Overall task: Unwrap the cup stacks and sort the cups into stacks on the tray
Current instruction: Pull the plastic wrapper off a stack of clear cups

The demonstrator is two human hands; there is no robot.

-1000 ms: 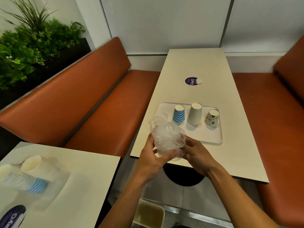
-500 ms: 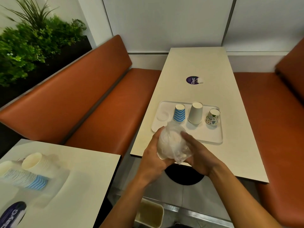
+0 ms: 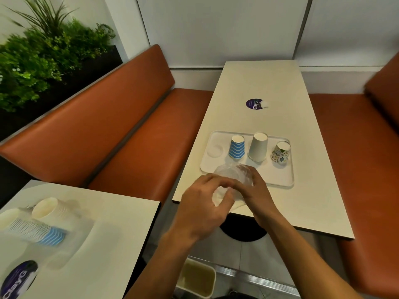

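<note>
While the blurred left hand (image 3: 203, 209) and the right hand (image 3: 258, 192) are clutching clear wrap (image 3: 234, 172) between them — edges indistinct — the tray (image 3: 278, 178) is holding three upturned cups (image 3: 258, 147).

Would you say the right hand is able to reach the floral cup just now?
Probably not yet: the right hand grips the crumpled plastic wrap, though nothing stands before the floral cup.

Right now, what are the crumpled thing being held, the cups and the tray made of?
The wrap looks like thin clear plastic film: see-through, glossy, creased. The blue zigzag cup, white cup and patterned cup look like matte paper, with recessed bases. The tray seems smooth white plastic, perhaps melamine.
</note>
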